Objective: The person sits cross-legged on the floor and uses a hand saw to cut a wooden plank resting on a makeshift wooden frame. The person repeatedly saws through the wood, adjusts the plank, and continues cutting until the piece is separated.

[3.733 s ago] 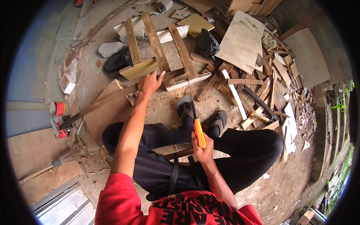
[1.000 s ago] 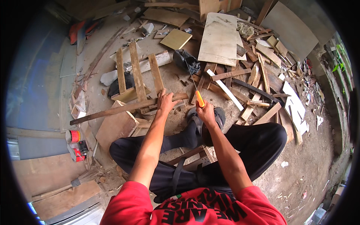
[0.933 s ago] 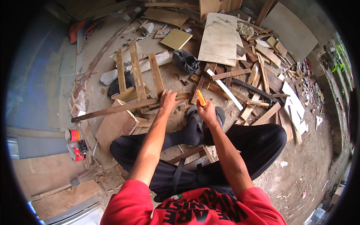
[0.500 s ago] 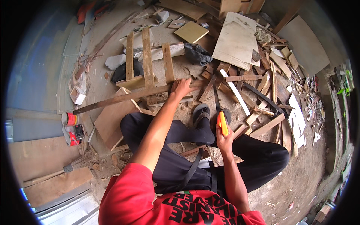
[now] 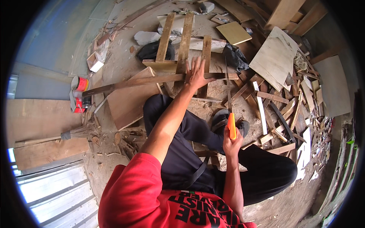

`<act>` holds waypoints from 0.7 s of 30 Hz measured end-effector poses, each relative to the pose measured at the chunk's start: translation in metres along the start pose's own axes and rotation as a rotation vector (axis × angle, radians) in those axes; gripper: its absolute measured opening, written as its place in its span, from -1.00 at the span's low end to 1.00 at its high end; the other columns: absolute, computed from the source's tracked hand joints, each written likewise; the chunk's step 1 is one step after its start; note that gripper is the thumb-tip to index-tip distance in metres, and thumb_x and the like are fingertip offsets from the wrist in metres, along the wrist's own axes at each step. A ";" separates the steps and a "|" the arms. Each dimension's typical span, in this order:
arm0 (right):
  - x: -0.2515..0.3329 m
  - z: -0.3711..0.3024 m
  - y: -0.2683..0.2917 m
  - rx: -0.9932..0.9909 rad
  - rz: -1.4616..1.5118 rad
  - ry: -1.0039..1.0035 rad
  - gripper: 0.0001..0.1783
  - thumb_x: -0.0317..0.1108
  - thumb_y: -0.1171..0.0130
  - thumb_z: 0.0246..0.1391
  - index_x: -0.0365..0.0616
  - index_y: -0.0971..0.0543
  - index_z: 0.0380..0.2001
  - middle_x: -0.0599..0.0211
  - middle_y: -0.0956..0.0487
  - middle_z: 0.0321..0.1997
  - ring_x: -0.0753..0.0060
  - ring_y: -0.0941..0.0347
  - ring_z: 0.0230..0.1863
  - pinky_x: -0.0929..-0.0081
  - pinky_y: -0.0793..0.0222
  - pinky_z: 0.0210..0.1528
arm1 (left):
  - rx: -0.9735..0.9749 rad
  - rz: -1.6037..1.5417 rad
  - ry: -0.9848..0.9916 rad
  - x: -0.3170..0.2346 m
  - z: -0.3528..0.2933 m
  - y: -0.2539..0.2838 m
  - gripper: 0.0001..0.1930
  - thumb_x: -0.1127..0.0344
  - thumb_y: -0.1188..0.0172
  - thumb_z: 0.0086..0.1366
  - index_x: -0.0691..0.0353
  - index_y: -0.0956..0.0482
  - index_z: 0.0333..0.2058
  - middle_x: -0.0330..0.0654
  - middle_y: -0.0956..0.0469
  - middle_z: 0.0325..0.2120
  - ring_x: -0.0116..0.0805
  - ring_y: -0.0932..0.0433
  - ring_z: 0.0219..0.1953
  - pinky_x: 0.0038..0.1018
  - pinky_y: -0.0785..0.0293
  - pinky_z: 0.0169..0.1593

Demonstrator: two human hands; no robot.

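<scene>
My left hand (image 5: 195,73) lies with fingers spread on a long dark wooden strip (image 5: 140,82), which slants across the floor in front of me. The strip rests over pale slats (image 5: 184,38) near its right part. In my right hand (image 5: 232,141) is a handsaw (image 5: 232,126), held by its orange and yellow handle. Its narrow blade points away from me and crosses the strip close to the right end, right of my left hand. Whether the teeth touch the wood, I cannot tell.
A pile of wood offcuts (image 5: 283,121) and a large pale board (image 5: 275,57) are at the right. Left of my legs lie a brown panel (image 5: 131,102), red cans (image 5: 81,83) and a twig broom (image 5: 78,133). A black plastic bag (image 5: 235,57) sits past the saw tip.
My left hand has gone from curled over the strip to spread flat on it. The saw has come up to the strip's right end. The whole view has shifted.
</scene>
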State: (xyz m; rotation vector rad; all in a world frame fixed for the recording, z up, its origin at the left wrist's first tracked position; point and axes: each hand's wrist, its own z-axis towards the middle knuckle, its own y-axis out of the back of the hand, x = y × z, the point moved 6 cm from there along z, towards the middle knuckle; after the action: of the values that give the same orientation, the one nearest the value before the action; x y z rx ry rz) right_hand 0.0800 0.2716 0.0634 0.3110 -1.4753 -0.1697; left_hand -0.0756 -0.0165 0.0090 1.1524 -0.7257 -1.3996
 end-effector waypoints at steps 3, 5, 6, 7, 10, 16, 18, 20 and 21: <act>0.020 0.001 -0.020 -0.016 0.010 0.021 -0.71 -0.32 -0.26 0.23 -0.28 -0.48 -0.49 0.35 -0.37 -0.69 0.63 -0.21 -0.61 0.47 -0.21 -0.54 | 0.039 0.051 0.231 0.043 -0.020 0.001 0.13 -0.58 -0.24 -0.04 0.34 -0.33 0.22 0.20 -0.23 0.31 0.05 -0.21 0.36 0.08 -0.02 0.39; 0.022 0.002 -0.022 -0.022 0.020 0.045 -0.70 -0.32 -0.24 0.24 -0.27 -0.47 -0.50 0.35 -0.37 -0.68 0.61 -0.20 -0.59 0.46 -0.22 -0.52 | 0.226 0.076 0.271 0.042 -0.021 -0.004 0.05 -0.63 -0.12 0.02 0.35 -0.43 0.07 0.13 -0.60 -0.04 -0.09 -0.57 0.04 -0.13 -0.30 0.17; 0.021 0.001 -0.023 -0.012 0.013 0.023 -0.71 -0.32 -0.24 0.24 -0.27 -0.47 -0.50 0.35 -0.36 -0.68 0.61 -0.20 -0.59 0.46 -0.22 -0.52 | 0.217 0.092 0.250 0.038 -0.023 -0.001 0.03 -0.63 -0.12 0.02 0.33 -0.44 0.04 0.08 -0.63 -0.13 -0.11 -0.60 -0.04 -0.16 -0.31 0.13; 0.020 0.001 -0.025 0.001 0.009 0.009 -0.71 -0.33 -0.23 0.24 -0.27 -0.47 -0.50 0.35 -0.36 -0.68 0.61 -0.20 -0.58 0.46 -0.22 -0.51 | 0.200 0.110 0.233 0.038 -0.026 -0.001 0.00 -0.63 -0.11 0.03 0.32 -0.46 0.01 0.03 -0.66 -0.23 -0.14 -0.63 -0.12 -0.19 -0.32 0.09; 0.016 -0.001 -0.034 0.018 0.051 0.016 -0.72 -0.33 -0.24 0.24 -0.26 -0.46 -0.48 0.30 -0.36 -0.66 0.58 -0.20 -0.57 0.43 -0.23 -0.50 | 0.111 0.150 0.228 0.043 -0.036 0.001 -0.03 -0.62 -0.13 0.02 0.29 -0.51 -0.03 -0.01 -0.70 -0.33 -0.16 -0.67 -0.21 -0.21 -0.35 0.07; 0.019 -0.007 -0.051 0.068 0.000 0.041 -0.73 -0.31 -0.28 0.18 -0.30 -0.52 -0.46 0.11 -0.47 -0.63 0.40 -0.34 -0.60 0.30 -0.31 -0.47 | 0.103 0.112 0.439 0.083 -0.061 -0.008 0.05 -0.61 -0.14 0.02 0.29 -0.44 0.16 0.09 -0.66 -0.13 0.00 -0.60 -0.02 -0.08 -0.33 0.18; 0.015 -0.006 -0.041 0.038 0.017 -0.003 -0.77 -0.35 -0.24 0.15 -0.31 -0.53 -0.45 0.04 -0.50 -0.59 0.34 -0.37 -0.60 0.31 -0.34 -0.46 | 0.195 0.054 0.364 0.059 -0.056 -0.006 0.06 -0.60 -0.13 0.05 0.25 -0.36 0.23 0.12 -0.63 -0.08 0.05 -0.58 0.03 -0.03 -0.30 0.22; 0.010 -0.007 -0.032 0.039 0.048 0.010 -0.79 -0.37 -0.24 0.13 -0.31 -0.53 -0.44 0.06 -0.49 -0.60 0.39 -0.36 -0.59 0.34 -0.35 -0.44 | 0.259 0.047 0.307 0.047 -0.055 -0.001 0.03 -0.59 -0.13 0.07 0.24 -0.37 0.22 0.13 -0.65 -0.14 0.05 -0.60 -0.02 -0.06 -0.34 0.17; 0.007 -0.009 -0.028 0.057 0.043 -0.005 -0.79 -0.36 -0.26 0.14 -0.30 -0.52 -0.45 0.12 -0.45 -0.63 0.45 -0.31 -0.59 0.33 -0.33 -0.46 | 0.224 0.050 0.265 0.044 -0.057 0.004 0.02 -0.59 -0.14 0.06 0.26 -0.39 0.18 0.13 -0.66 -0.22 0.05 -0.63 -0.10 -0.07 -0.40 0.09</act>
State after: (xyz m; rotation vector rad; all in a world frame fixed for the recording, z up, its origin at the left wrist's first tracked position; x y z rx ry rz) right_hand 0.0917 0.2443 0.0610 0.3252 -1.4928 -0.0941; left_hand -0.0171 -0.0496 -0.0166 1.4528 -0.7277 -1.1162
